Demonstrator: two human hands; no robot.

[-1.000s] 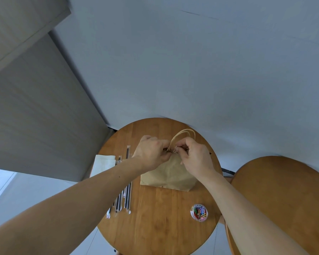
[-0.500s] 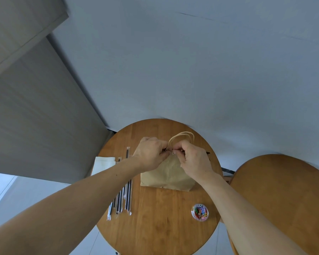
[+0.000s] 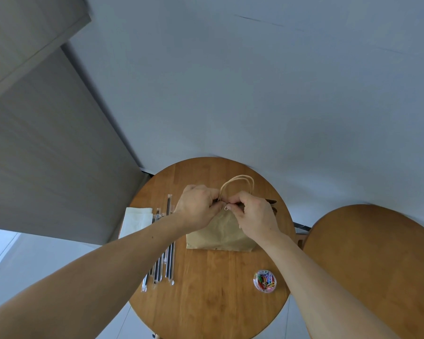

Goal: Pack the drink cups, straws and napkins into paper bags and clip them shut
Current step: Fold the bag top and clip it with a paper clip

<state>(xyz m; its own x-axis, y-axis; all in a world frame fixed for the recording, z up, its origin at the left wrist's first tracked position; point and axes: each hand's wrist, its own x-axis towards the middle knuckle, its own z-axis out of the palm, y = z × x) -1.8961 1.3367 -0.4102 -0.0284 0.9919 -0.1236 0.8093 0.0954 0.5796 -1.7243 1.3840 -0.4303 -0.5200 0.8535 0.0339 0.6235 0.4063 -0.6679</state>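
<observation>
A brown paper bag stood near the middle of a round wooden table, its top pressed flat and its twin paper handles looping up on the far side. A person's left hand gripped the closed top edge with curled fingers, while the right hand met it from the other side, its fingers curled tight and pinching a small silver paper clip at the bag's mouth, between the two hands. Whether the clip was fully seated on the paper could not be told. To the left of the bag lay a row of wrapped black straws, partly under the left forearm, and just beyond them, at the table's left edge, a stack of white napkins. A clear round tub of coloured paper clips sat nearer the person, to the right. A second wooden table stood alongside on the right.
</observation>
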